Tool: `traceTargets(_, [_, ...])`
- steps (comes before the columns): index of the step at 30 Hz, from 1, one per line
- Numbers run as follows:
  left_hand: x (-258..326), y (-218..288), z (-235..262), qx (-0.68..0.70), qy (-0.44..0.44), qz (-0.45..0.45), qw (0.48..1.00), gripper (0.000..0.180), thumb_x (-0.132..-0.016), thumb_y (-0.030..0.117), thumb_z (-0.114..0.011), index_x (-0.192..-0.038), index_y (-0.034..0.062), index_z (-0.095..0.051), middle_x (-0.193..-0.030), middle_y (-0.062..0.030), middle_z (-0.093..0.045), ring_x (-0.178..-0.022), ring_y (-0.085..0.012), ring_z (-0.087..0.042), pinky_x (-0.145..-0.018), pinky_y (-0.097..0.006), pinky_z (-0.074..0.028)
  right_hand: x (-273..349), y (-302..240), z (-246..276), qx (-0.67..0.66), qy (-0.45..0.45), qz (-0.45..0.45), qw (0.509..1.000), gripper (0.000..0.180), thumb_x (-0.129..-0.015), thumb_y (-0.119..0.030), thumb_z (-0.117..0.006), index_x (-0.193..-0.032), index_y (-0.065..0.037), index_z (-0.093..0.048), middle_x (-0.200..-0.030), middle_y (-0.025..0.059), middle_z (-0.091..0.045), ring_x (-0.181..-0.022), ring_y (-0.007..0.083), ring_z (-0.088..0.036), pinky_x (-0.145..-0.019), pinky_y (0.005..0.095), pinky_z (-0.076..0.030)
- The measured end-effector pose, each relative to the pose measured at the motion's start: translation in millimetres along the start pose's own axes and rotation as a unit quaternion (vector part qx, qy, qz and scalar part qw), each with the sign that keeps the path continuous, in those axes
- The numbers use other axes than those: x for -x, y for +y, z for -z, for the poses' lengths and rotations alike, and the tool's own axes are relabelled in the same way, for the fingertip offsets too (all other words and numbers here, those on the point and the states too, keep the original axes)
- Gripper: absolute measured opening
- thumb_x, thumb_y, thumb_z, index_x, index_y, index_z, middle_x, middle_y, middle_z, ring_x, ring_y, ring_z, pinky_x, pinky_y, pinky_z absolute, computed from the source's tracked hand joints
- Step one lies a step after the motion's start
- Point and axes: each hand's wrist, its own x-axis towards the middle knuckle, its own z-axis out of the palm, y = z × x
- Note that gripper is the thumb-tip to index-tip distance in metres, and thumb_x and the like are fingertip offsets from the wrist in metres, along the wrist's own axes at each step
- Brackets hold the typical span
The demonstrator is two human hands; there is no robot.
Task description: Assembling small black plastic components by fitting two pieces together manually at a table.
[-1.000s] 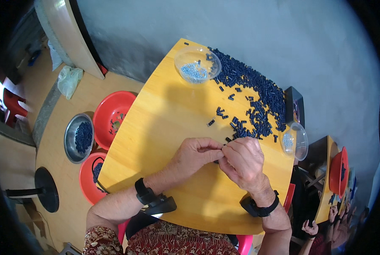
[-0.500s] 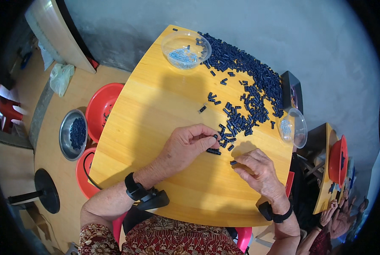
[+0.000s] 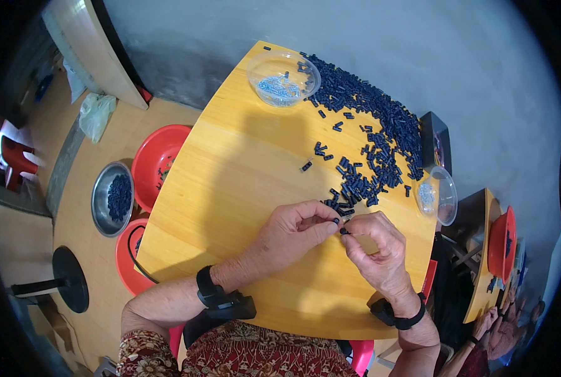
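My left hand (image 3: 299,231) pinches a small black cylindrical part (image 3: 336,220) between thumb and forefinger, above the yellow wooden table (image 3: 230,188). Close beside it, my right hand (image 3: 376,246) is closed on another small black part (image 3: 344,231). The two hands nearly meet at their fingertips, and much of each part is covered by fingers. Just beyond them lies the near end of a spread of loose black cylindrical parts (image 3: 356,185), which runs back into a dense pile (image 3: 381,110) along the table's far right edge.
Clear plastic bowls with small shiny pieces stand at the far left (image 3: 283,95) and right edge (image 3: 445,196). A dark box (image 3: 435,141) is by the wall. Left of the table are red basins (image 3: 143,166) and a metal bowl (image 3: 98,201). Another person's hands (image 3: 484,322) show at right.
My right hand has moved up and left with its black part, and its fingertips now come close to my left hand's. My left hand has shifted slightly right and down.
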Motion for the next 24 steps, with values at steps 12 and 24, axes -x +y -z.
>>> traceTargets(12, [-4.2, 17.4, 18.1, 0.019, 0.087, -0.049, 0.995, 0.017, -0.098, 0.012, -0.054, -0.106, -0.0012, -0.061, -0.102, -0.0072, -0.067, -0.098, -0.0137, -0.063, -0.092, -0.028, -0.049, 6.4, 25.4, 2.6, 0.106, -0.062, 0.004, 0.992, 0.018, -0.073, 0.004, -0.072, -0.087, -0.001, -0.062, -0.085, 0.0115, -0.062, -0.08, 0.0303, -0.06, -0.071, 0.037, -0.05])
traceTargets(24, [-7.0, 20.9, 23.1, 0.054, 0.129, -0.072, 0.988, 0.017, -0.097, 0.012, -0.055, -0.107, 0.0001, -0.061, -0.101, -0.0059, -0.067, -0.098, -0.0141, -0.063, -0.092, -0.029, -0.049, 2.5, 37.1, 4.0, 0.11, -0.05, 0.033, 0.992, 0.018, -0.074, 0.004, -0.071, -0.089, -0.001, -0.064, -0.088, 0.0125, -0.063, -0.082, 0.0306, -0.06, -0.072, 0.0365, -0.05])
